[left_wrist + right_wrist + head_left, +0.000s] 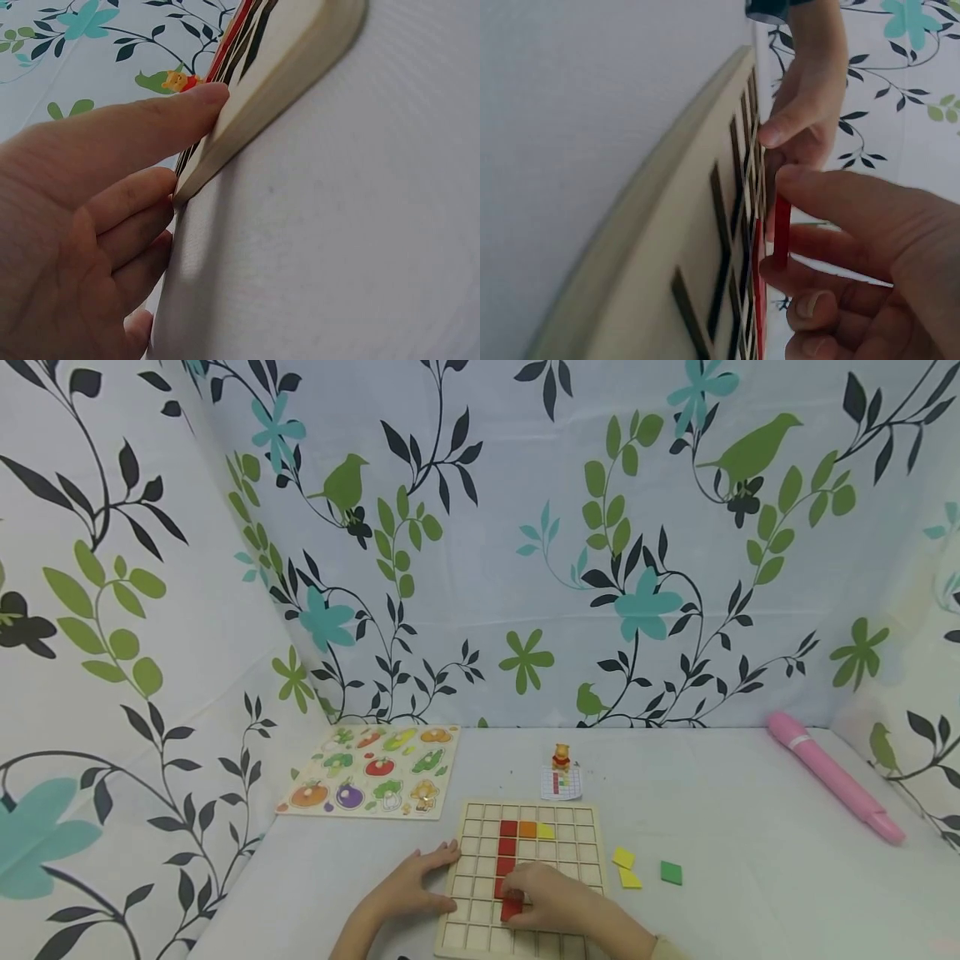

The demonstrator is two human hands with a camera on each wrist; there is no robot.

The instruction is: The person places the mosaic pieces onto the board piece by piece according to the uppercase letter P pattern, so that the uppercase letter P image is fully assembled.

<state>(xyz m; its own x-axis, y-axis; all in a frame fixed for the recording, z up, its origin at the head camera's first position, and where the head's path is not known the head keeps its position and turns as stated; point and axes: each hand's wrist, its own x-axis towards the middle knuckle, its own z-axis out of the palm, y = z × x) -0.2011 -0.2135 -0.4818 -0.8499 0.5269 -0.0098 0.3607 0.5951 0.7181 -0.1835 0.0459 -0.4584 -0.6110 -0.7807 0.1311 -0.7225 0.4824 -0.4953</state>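
Observation:
A wooden grid board (480, 841) lies on the table, with a column of red tiles (506, 865), an orange tile (527, 830) and a yellow tile (546, 832) set in its cells. My right hand (558, 897) pinches a red square tile (781, 232) between thumb and finger, low over the board at the column's near end. The right wrist view shows this tile on edge, close to the board's face. My left hand (408, 887) touches the board's left edge; in the left wrist view its thumb (180, 112) rests on the rim, the fingers against the side.
Loose yellow tiles (623, 857) and a green tile (671, 872) lie right of the board. Behind it are a small bear figure (561, 758) and a printed grid card (572, 783). A vegetable puzzle board (352, 777) lies back left, a pink pen-shaped stick (836, 774) far right.

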